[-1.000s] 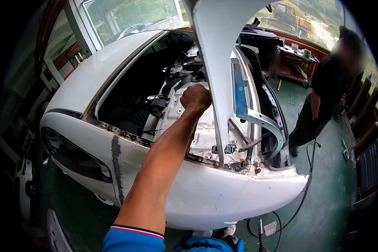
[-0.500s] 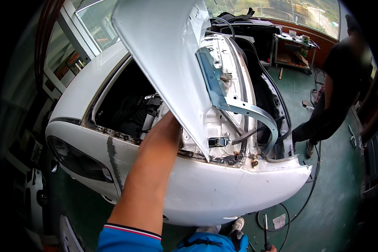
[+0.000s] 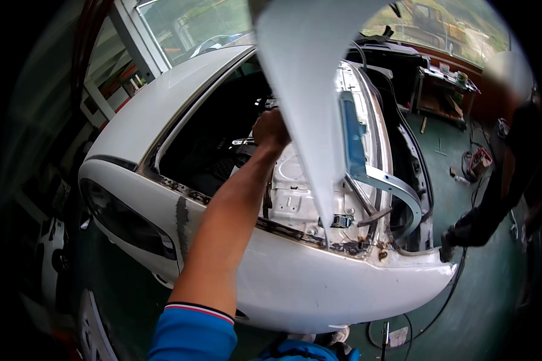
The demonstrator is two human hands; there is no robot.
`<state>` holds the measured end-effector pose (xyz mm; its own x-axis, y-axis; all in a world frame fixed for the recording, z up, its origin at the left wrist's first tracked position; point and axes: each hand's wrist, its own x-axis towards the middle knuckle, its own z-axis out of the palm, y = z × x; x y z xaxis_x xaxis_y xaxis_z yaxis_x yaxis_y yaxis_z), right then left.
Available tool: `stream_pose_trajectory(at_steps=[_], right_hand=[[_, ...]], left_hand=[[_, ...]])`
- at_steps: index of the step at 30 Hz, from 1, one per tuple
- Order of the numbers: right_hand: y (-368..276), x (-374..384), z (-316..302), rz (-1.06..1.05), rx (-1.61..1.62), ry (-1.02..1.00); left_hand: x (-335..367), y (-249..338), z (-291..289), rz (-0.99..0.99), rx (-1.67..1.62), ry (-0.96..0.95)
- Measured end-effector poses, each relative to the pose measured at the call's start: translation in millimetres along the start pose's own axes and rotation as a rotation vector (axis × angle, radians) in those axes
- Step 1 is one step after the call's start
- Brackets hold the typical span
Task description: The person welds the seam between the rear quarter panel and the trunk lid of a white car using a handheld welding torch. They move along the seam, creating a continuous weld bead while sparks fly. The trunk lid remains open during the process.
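White panel [image 3: 307, 90], tip downward (long axis steep)

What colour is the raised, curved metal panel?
Pale grey-white curved metal panel, best in head view.

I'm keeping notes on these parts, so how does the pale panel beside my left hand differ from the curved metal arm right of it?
The pale panel is broad and narrows toward its lower end; the curved metal arm is a slim bent strip. The panel's visible face looks plain, while the arm has small holes. Both are light-coloured.
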<state>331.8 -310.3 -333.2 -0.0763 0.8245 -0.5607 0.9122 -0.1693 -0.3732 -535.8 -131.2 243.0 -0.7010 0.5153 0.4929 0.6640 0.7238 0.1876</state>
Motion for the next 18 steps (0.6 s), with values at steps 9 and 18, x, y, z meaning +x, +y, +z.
stream_pose_trajectory(at_steps=[9, 18], right_hand=[[-14, -12, -32, -0.075, -0.034, -0.042], [-3, -15, -8, -0.070, 0.188, -0.043]], left_hand=[[9, -26, 35, -0.093, 0.033, -0.137], [36, -39, -54, 0.075, 0.118, -0.346]])
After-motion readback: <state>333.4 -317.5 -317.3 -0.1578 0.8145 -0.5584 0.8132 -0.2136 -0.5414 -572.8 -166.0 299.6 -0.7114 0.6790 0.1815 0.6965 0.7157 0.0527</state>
